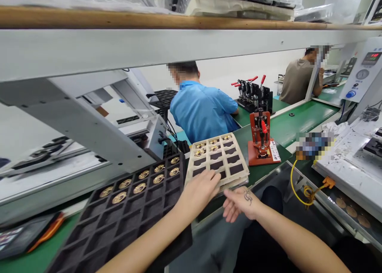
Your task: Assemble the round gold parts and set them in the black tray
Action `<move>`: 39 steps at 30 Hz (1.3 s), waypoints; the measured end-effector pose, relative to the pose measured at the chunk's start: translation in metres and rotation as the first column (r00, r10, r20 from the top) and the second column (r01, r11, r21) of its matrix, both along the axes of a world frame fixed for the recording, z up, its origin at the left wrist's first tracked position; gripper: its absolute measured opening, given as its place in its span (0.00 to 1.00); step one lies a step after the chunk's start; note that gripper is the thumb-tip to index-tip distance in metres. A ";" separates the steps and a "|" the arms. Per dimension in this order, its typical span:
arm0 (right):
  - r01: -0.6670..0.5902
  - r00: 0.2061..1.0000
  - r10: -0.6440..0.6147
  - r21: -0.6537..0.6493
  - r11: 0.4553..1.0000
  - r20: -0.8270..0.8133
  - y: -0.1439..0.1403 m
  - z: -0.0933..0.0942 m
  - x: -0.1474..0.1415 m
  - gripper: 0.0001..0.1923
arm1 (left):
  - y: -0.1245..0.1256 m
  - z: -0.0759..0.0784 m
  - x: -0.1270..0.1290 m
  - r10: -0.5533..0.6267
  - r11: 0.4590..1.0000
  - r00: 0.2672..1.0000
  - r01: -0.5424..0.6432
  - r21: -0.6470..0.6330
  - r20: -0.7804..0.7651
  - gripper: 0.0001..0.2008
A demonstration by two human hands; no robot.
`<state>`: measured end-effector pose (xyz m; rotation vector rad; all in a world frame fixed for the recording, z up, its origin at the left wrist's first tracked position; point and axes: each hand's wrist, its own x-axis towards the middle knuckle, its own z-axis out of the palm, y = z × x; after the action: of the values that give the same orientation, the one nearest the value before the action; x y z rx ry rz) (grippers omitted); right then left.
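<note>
Left hand (200, 191) lies flat, fingers spread, on the near edge of the beige tray (217, 159) at the green bench's (294, 123) front edge, while the right hand (240, 203) hangs loosely open just below that edge, gripping nothing. Best, I'd judge, to keep the tray level so the gold parts (209, 145) stay seated. Whether more trays are stacked beneath is hard to tell, and the black tray (119, 221) is cut off at the bottom.

The left hand (199, 191) rests flat on the near edge of the beige tray (219, 159); the right hand (240, 203) touches its front edge, beside the black tray (131, 209).
</note>
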<state>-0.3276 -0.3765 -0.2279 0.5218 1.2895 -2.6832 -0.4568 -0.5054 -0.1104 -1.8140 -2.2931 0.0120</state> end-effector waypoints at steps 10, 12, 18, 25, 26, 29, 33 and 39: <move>-0.160 0.984 0.180 0.450 0.879 -0.002 0.013 0.002 0.103 0.16 | 0.005 -0.016 -0.002 0.068 0.996 0.989 -0.060 -0.065 0.134 0.14; -0.126 0.989 0.147 0.505 0.854 -0.002 0.020 0.006 0.117 0.15 | 0.006 -0.012 -0.002 0.108 0.991 0.982 -0.095 -0.091 0.155 0.14; -0.104 0.992 0.126 0.586 0.804 0.004 0.030 0.014 0.146 0.19 | 0.013 -0.001 -0.004 0.242 0.956 0.954 -0.204 -0.210 0.176 0.17; -0.134 0.987 0.164 0.602 0.787 0.005 0.035 0.008 0.153 0.22 | 0.027 0.007 -0.004 0.318 0.920 0.931 -0.257 -0.297 0.179 0.19; -0.120 0.988 0.152 0.605 0.787 -0.001 0.036 0.007 0.155 0.23 | 0.027 0.008 -0.004 0.325 0.916 0.929 -0.262 -0.305 0.178 0.20; -0.097 0.993 0.119 0.610 0.787 0.004 0.039 0.003 0.161 0.25 | 0.026 0.009 -0.003 0.343 0.905 0.922 -0.275 -0.323 0.178 0.21; -0.090 0.995 0.092 0.604 0.792 0.029 0.044 0.002 0.170 0.27 | 0.027 0.007 -0.004 0.353 0.906 0.916 -0.284 -0.314 0.192 0.23; -0.074 0.997 0.060 0.609 0.790 0.043 0.048 0.007 0.176 0.30 | 0.027 -0.001 -0.006 0.327 0.924 0.908 -0.250 -0.290 0.260 0.22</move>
<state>-0.1519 -0.3287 -0.2205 0.5428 2.1307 -2.1399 -0.4625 -0.4789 -0.1117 -1.6565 -2.8853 0.0787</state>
